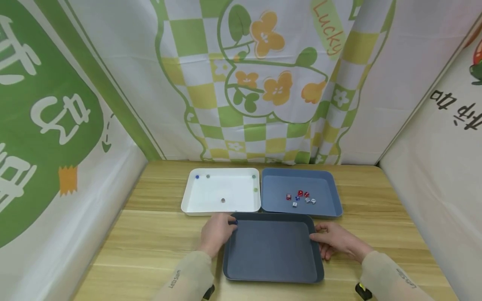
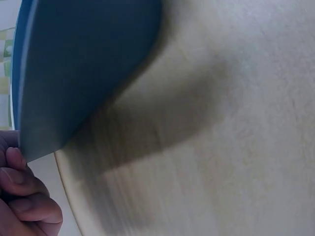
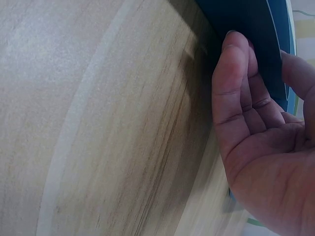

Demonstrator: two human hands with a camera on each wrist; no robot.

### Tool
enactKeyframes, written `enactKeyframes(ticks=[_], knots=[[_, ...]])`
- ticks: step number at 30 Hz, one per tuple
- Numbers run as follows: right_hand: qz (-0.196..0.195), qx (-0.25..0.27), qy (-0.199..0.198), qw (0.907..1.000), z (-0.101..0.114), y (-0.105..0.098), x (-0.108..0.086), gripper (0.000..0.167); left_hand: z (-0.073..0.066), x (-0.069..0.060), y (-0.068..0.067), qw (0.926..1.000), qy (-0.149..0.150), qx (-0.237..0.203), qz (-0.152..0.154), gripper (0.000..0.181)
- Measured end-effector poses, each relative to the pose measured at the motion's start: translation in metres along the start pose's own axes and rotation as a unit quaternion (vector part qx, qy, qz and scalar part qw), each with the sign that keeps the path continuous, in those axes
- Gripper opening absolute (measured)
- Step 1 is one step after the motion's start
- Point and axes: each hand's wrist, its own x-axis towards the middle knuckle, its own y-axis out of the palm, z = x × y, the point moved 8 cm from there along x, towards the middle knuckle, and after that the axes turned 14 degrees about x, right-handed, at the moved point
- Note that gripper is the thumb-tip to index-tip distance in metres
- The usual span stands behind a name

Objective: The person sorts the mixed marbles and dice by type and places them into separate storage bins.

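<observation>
A dark grey tray (image 1: pixel 274 251) with nothing in its middle is between my two hands on the near side of the table. At its far left corner, my left hand (image 1: pixel 217 234) grips the rim with curled fingers (image 2: pixel 32 206). A small dark blue piece (image 1: pixel 234 222) shows by the thumb and finger there; whether it is pinched is unclear. My right hand (image 1: pixel 336 240) holds the right rim, its thumb (image 3: pixel 298 73) over the edge and the other fingers (image 3: pixel 231 69) along the outer wall.
Behind stands a white tray (image 1: pixel 226 184) with several small coloured balls, like marbles. Beside it, a blue tray (image 1: pixel 324 184) contains several red, white and blue dice (image 1: pixel 300 193). Printed cloth (image 1: pixel 271 142) hangs at the back edge of the wooden table (image 1: pixel 150 234).
</observation>
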Motion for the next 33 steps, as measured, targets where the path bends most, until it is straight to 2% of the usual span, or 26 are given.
enactKeyframes(ticks=[10, 20, 26, 29, 33], knots=[[-0.011, -0.002, 0.007, 0.9999, -0.0001, -0.0014, -0.0004, 0.037, -0.0016, 0.0038, 0.0030, 0.9993, 0.006, 0.009, -0.036, 0.013], [-0.013, -0.005, 0.000, 0.9999, 0.0006, -0.0017, -0.0013, 0.041, -0.0026, 0.0083, 0.0067, 0.9994, 0.004, 0.014, -0.030, 0.012], [-0.009, -0.008, 0.001, 0.9999, 0.0026, -0.0008, -0.0022, 0.037, -0.0022, 0.0085, 0.0080, 0.9996, 0.004, 0.014, -0.024, 0.011], [-0.008, -0.009, 0.003, 0.9999, 0.0023, -0.0005, -0.0020, 0.037, -0.0010, 0.0082, 0.0072, 0.9995, 0.017, 0.005, -0.027, 0.011], [-0.004, -0.006, 0.001, 1.0000, 0.0023, 0.0007, -0.0016, 0.037, 0.0006, 0.0054, 0.0019, 0.9984, 0.034, -0.026, -0.037, 0.011]])
